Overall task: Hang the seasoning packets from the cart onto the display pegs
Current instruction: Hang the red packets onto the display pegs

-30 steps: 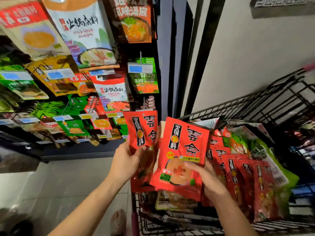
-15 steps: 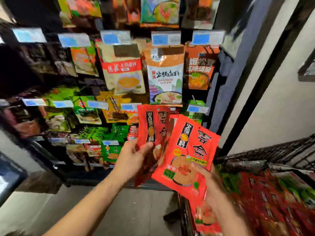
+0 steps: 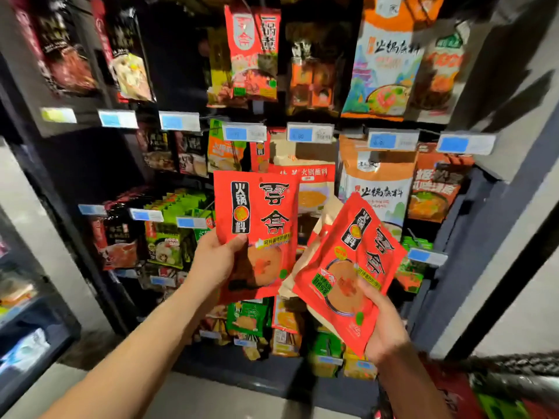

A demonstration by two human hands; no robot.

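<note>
My left hand (image 3: 215, 261) grips a red seasoning packet (image 3: 260, 213) by its lower left side and holds it upright in front of the display rack. A small stack of red seasoning packets (image 3: 357, 258), tilted to the right, is held from below by my right hand (image 3: 384, 325). Both packets face me with black lettering. The pegs behind them carry blue price tags (image 3: 308, 133) and hanging packets; a similar red packet (image 3: 254, 52) hangs on the top row. Only a corner of the cart (image 3: 514, 385) shows at the lower right.
The dark display rack (image 3: 90, 164) fills the view with rows of hanging pouches, green packets (image 3: 169, 225) at the left and orange-white pouches (image 3: 375, 182) at the right. A grey pillar (image 3: 526, 207) stands to the right. A low shelf (image 3: 27, 328) sits at the far left.
My view has swung up and left from the cart to the rack. Both hands have lifted their red packets higher and closer to the pegs; the cart has dropped almost out of view.
</note>
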